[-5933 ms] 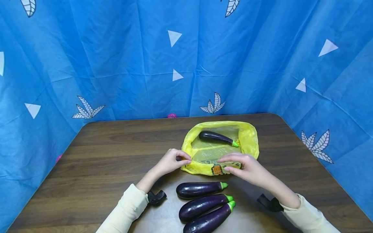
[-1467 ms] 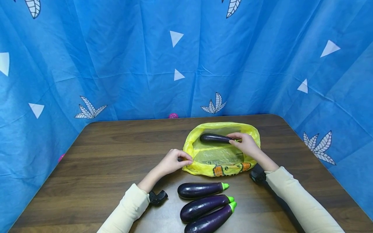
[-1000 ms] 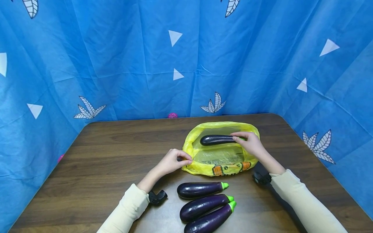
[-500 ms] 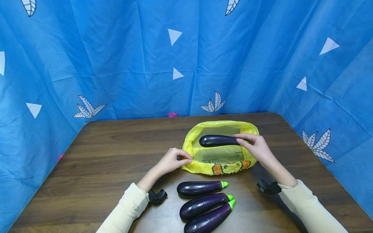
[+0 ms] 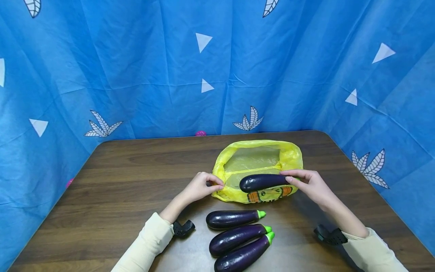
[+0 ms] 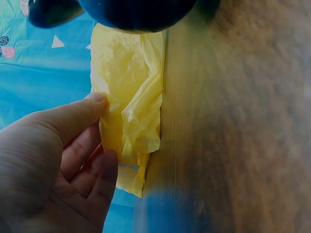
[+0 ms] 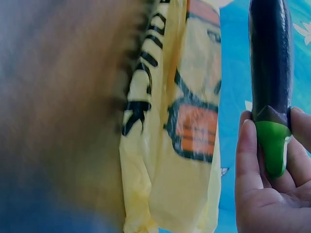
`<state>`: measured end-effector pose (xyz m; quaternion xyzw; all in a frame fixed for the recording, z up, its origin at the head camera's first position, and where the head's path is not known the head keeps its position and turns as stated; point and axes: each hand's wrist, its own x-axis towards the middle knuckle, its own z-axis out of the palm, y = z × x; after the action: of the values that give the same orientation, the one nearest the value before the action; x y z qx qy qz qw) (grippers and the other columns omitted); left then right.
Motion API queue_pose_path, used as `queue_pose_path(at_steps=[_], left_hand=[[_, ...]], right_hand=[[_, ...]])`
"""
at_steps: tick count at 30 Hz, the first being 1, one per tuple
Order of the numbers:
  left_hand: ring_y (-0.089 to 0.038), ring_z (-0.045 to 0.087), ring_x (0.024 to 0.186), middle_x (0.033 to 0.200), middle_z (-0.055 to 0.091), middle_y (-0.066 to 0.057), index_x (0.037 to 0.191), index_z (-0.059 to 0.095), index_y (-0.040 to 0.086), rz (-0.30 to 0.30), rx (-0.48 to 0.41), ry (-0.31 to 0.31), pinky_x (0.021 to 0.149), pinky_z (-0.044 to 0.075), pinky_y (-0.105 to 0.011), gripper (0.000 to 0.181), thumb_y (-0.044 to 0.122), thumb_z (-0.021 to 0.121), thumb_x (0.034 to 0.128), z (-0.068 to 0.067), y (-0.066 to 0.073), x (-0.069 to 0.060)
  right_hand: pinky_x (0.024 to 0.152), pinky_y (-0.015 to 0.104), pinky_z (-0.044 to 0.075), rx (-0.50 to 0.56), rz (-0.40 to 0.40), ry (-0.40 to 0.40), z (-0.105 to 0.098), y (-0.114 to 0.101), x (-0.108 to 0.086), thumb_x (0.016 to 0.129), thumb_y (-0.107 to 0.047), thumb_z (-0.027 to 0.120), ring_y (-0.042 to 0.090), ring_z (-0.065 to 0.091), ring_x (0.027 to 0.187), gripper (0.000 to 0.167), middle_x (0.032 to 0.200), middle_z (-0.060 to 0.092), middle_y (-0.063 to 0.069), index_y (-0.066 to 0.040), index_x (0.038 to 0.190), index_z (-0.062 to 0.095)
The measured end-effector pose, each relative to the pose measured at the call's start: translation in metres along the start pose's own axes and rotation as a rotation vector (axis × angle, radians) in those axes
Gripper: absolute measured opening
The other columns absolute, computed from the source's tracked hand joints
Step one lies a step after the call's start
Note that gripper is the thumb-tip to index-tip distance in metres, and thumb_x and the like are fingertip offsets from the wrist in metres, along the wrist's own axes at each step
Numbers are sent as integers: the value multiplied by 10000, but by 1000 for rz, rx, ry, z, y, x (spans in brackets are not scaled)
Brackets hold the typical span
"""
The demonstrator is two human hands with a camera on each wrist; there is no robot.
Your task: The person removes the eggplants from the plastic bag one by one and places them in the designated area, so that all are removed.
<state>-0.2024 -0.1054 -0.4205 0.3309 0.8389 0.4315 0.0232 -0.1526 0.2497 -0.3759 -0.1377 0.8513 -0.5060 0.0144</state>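
Observation:
My right hand [image 5: 310, 186] pinches an eggplant [image 5: 261, 183] near its green stem end and holds it over the front of a yellow plastic bag [image 5: 292, 158]. In the right wrist view the same eggplant [image 7: 271, 58] stands above the fingers, its green cap [image 7: 273, 145] between fingers and thumb. With thumb and fingertips my left hand [image 5: 200, 186] pinches the bag's left rim. The left wrist view has the bag's side [image 6: 131, 92] at the fingertips of the left hand [image 6: 63, 155]. The bag's mouth gapes upward.
In front of the bag lie three more eggplants: one [image 5: 232, 219] nearest the bag, a second [image 5: 238, 238] and a third [image 5: 241, 257] close together. They rest on a brown wooden table [image 5: 136, 181]. A blue patterned curtain [image 5: 136, 68] hangs behind and beside the table.
My right hand reached into the bag, took hold of the eggplant lying inside, and has raised it and brought it forward to the front rim. My left hand stays at the left rim.

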Motion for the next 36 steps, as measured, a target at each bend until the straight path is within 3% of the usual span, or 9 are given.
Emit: queue_pose_path(at_steps=[4,13,22,36], left_hand=[[-66,597,766,856,691,35,874,735,78,-1,-5,4,669,484,-249,51,104,698,850,0,0,0],[-64,604,779,864,694,29,879,737,75,2,-9,-4,683,488,-246,56,106,699,850,2,-2,0],[-67,599,775,853,690,43,879,737,80,-4,-2,-5,680,486,-247,54,107,701,848,0,-2,0],[-53,599,776,851,692,38,872,737,73,24,14,2,691,482,-240,51,102,706,843,0,-4,2]], right_hand=[[785,283,466,48,2,-22,6,0,-10,941,-193,585,105,544,993,302,1160,600,136,-6,1173,637],[770,295,473,111,-1,-118,21,0,-34,940,-152,580,70,532,1038,261,1176,605,110,-30,1161,648],[795,336,477,149,43,-197,25,6,-41,955,-156,554,87,546,1020,283,1193,581,150,-2,1183,623],[840,300,465,146,82,-238,1,27,-41,987,-161,493,25,523,1053,308,1208,571,158,32,1206,591]])
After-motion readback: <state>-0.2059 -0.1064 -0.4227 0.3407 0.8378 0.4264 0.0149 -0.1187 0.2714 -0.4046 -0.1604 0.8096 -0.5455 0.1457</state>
